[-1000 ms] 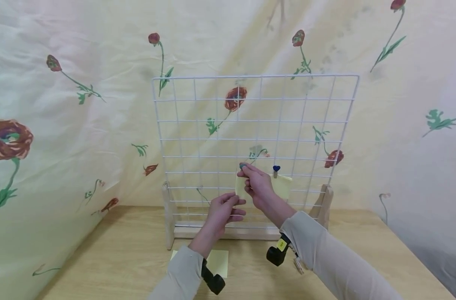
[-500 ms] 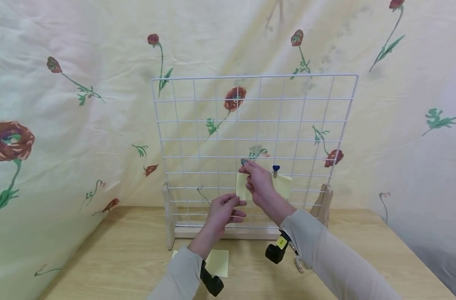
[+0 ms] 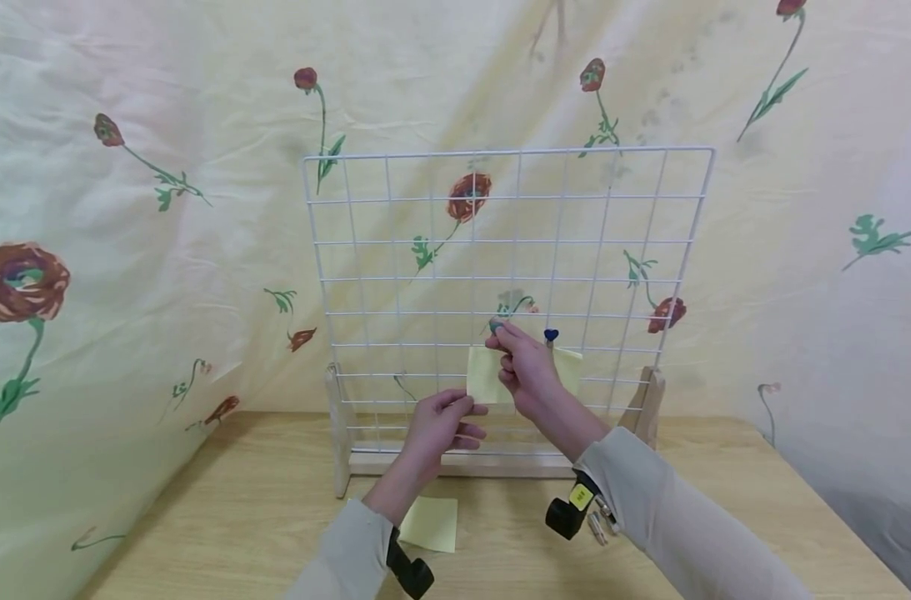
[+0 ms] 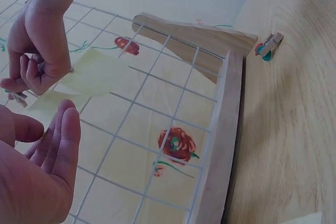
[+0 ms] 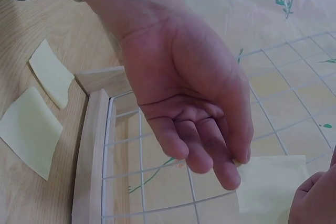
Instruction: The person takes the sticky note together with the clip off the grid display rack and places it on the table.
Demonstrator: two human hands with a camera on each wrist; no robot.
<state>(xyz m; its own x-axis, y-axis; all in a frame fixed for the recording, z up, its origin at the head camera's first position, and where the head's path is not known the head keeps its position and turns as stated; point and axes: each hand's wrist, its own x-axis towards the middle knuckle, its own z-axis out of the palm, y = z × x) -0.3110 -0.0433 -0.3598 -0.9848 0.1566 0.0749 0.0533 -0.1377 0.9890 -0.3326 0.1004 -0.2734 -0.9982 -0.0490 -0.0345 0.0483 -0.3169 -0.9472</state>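
Observation:
My left hand (image 3: 436, 425) pinches the lower left corner of a pale yellow paper note (image 3: 485, 377), held up against a white wire grid (image 3: 455, 279). At the note's upper edge, my right hand (image 3: 532, 367) pinches a small clothespin (image 4: 20, 99) with a teal top; whether it grips paper or wire is unclear. Just to the right, another yellow note (image 3: 570, 368) hangs on the grid under a clothespin with a blue heart (image 3: 551, 335). My right hand partly covers both notes in the head view.
On the table (image 3: 260, 500) before the grid lie more yellow notes (image 3: 431, 525). Loose clothespins (image 3: 596, 528) lie near my right sleeve. Wooden feet (image 3: 650, 408) and a bottom bar (image 3: 463, 467) support the grid. Flowered cloth hangs behind.
My right hand has shifted slightly right with the teal-topped clothespin, uncovering more of the pinched note. The left hand keeps its pinch, its forearm slightly further left.

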